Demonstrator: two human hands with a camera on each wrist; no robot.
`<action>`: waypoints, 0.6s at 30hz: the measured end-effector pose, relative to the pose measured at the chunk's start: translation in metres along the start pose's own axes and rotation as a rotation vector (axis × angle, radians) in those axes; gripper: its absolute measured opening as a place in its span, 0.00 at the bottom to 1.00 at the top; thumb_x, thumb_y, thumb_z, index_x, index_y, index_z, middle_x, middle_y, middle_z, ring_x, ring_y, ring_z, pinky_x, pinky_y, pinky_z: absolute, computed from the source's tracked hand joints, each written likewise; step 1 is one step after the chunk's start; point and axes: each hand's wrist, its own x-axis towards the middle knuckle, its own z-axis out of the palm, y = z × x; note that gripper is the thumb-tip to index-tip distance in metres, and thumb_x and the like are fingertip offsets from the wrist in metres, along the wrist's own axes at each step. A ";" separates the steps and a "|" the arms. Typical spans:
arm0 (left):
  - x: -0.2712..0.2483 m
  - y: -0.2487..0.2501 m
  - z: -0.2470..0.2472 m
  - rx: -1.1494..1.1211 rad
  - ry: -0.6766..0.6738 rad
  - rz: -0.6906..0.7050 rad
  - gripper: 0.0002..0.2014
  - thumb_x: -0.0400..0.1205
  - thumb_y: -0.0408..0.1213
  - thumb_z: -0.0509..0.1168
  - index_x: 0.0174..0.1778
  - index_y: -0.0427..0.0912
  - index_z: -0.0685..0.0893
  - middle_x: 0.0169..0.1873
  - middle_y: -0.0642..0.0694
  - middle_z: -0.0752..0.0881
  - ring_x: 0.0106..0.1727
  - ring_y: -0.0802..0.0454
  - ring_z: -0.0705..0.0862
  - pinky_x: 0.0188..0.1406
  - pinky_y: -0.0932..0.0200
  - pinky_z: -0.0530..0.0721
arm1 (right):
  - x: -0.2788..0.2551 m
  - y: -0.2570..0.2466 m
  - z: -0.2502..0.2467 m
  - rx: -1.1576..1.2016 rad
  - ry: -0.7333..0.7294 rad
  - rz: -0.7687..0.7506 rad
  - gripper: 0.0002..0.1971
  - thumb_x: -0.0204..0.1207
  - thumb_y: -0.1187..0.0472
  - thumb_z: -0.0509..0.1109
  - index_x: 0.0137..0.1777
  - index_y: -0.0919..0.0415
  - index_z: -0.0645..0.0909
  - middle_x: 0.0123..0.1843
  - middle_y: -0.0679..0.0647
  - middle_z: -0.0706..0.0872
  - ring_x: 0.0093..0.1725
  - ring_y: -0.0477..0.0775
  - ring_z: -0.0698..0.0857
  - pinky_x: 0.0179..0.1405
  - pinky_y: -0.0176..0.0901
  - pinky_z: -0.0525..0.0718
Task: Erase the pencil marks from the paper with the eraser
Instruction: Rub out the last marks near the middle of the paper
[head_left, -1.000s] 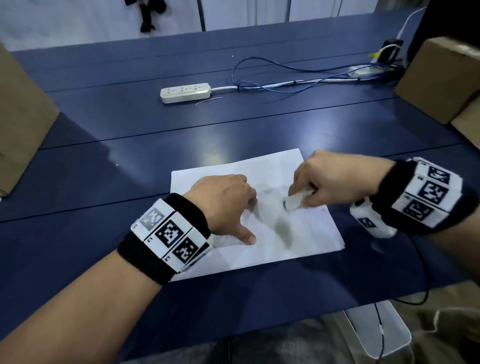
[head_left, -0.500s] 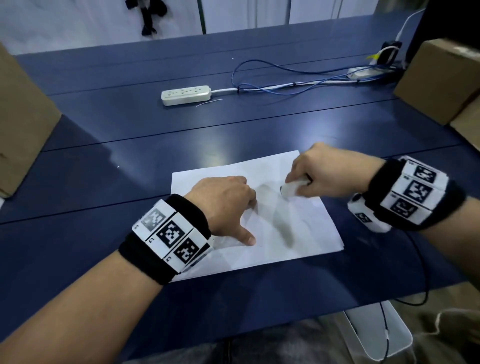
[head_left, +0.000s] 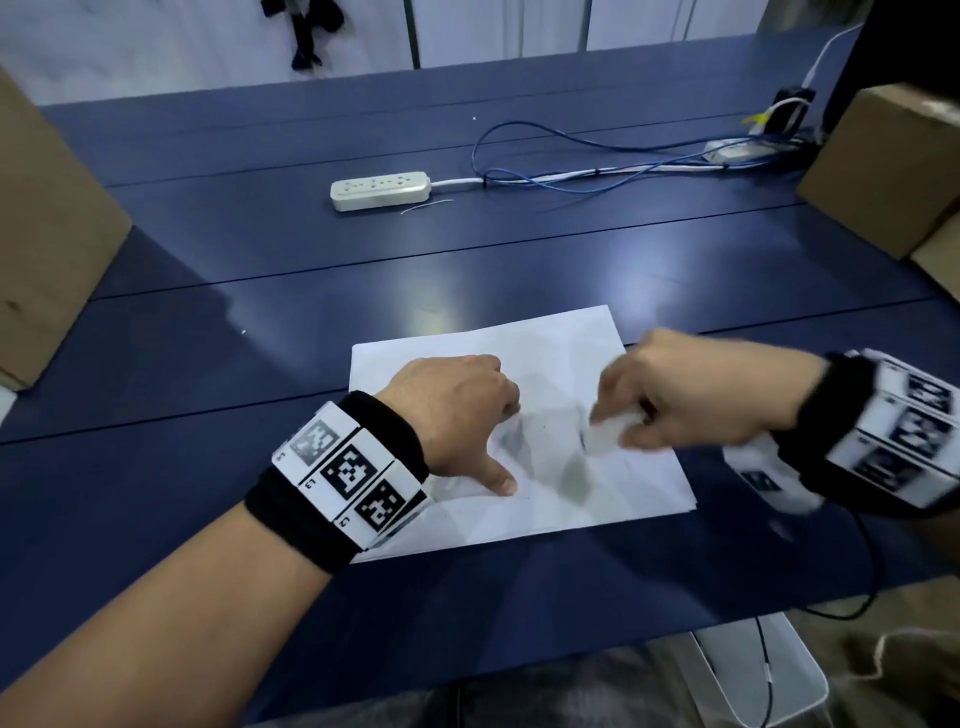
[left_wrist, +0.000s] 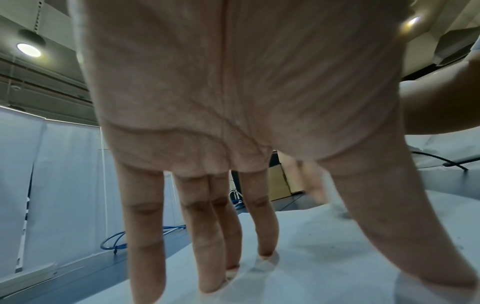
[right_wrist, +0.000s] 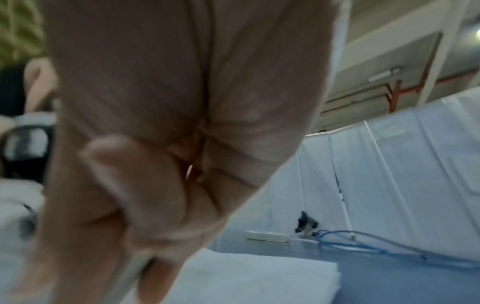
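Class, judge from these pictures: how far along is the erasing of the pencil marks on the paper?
Done: the eraser is picked up and the paper is pinned by the left hand, its fingertips on the sheet.
In hand: the right hand grips the eraser on the sheet, blurred.
Left: grey smudges remain mid-sheet.
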 end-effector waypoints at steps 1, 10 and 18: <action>0.000 0.000 0.000 0.000 -0.003 0.000 0.33 0.65 0.71 0.72 0.60 0.55 0.79 0.52 0.57 0.75 0.49 0.53 0.79 0.44 0.52 0.83 | -0.008 -0.008 0.002 0.050 -0.078 -0.043 0.15 0.71 0.55 0.74 0.58 0.47 0.89 0.51 0.40 0.88 0.39 0.34 0.77 0.45 0.25 0.74; 0.000 0.001 -0.001 -0.004 -0.001 0.001 0.33 0.65 0.70 0.72 0.61 0.57 0.79 0.51 0.58 0.76 0.46 0.54 0.77 0.40 0.55 0.78 | 0.015 0.023 -0.002 -0.071 0.114 0.138 0.15 0.74 0.43 0.64 0.47 0.51 0.87 0.42 0.47 0.86 0.38 0.48 0.78 0.45 0.51 0.85; 0.002 0.000 -0.001 -0.001 0.001 -0.002 0.32 0.65 0.70 0.73 0.60 0.55 0.80 0.50 0.57 0.76 0.50 0.53 0.80 0.42 0.54 0.81 | 0.000 -0.002 0.000 0.025 -0.111 0.003 0.12 0.73 0.50 0.72 0.57 0.46 0.88 0.49 0.45 0.90 0.42 0.42 0.80 0.48 0.37 0.82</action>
